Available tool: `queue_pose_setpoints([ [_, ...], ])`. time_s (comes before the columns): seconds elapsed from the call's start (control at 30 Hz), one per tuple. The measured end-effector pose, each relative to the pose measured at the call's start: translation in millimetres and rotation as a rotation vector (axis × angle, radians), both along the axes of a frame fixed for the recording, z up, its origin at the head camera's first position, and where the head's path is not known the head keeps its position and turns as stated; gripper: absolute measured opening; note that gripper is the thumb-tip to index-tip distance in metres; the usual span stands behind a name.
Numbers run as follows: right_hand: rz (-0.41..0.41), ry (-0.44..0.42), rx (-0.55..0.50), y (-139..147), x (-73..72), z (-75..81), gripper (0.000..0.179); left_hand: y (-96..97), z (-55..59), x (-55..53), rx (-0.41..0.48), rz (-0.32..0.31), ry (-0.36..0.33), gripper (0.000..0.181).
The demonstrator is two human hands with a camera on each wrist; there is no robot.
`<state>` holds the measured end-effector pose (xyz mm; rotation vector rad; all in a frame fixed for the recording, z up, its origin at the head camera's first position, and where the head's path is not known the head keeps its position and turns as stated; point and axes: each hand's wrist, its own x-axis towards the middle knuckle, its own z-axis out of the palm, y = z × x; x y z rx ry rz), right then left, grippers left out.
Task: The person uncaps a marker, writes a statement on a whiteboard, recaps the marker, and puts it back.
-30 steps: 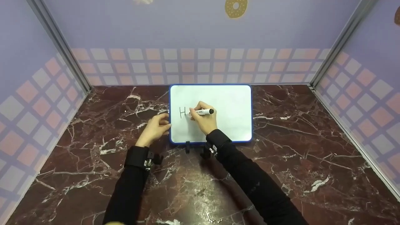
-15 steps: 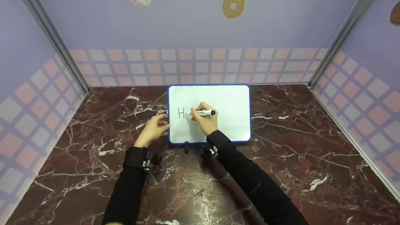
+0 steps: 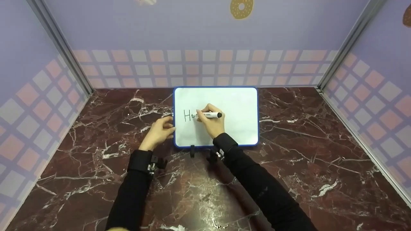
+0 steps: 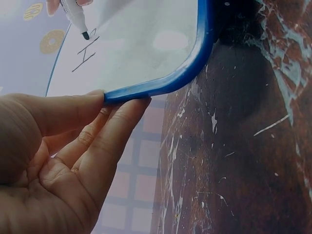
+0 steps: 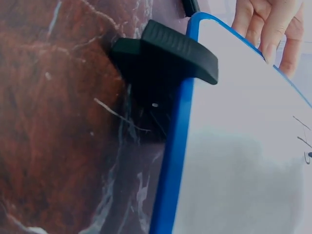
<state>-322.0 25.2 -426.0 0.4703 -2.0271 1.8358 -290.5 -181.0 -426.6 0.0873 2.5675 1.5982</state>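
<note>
A whiteboard (image 3: 237,128) with a blue frame stands propped on the dark marbled table. My right hand (image 3: 214,123) grips a white marker with a black end (image 3: 215,115), its tip at the board's left half. Just left of the tip are a black letter H (image 3: 187,115) and a small curved stroke. At the board's left edge my left hand (image 3: 159,131) pinches the frame; in the left wrist view the thumb (image 4: 73,109) lies on the front and the fingers (image 4: 109,139) behind. The right wrist view leaves out most of my right hand.
Black stand hooks hold the board's lower edge, one stand hook (image 5: 180,53) showing large in the right wrist view. Behind the board rises a lilac wall (image 3: 128,32) with a pink and white checked band. Side walls (image 3: 379,89) flank the table (image 3: 305,154).
The marker has moved slightly to the right, and a small curved stroke has appeared beside the H. My left hand stays at the board's left edge.
</note>
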Motion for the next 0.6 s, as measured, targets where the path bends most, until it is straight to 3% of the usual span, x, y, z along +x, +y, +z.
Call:
queue_pose_setpoints([
  [0.17, 0.015, 0.009, 0.043, 1.7, 0.9, -2.3, 0.025, -0.2, 0.2, -1.3, 0.001, 0.004, 0.006, 0.051],
  [0.37, -0.031, 0.022, 0.089, 6.2, 1.5, -1.2, 0.027, -0.6, 0.5, -2.0, -0.009, 0.004, 0.008, 0.051],
  [0.6, -0.059, 0.052, 0.008, 12.8, -1.4, 1.9, 0.023, -0.1, -1.2, -1.7, 0.004, 0.004, 0.000, 0.052],
])
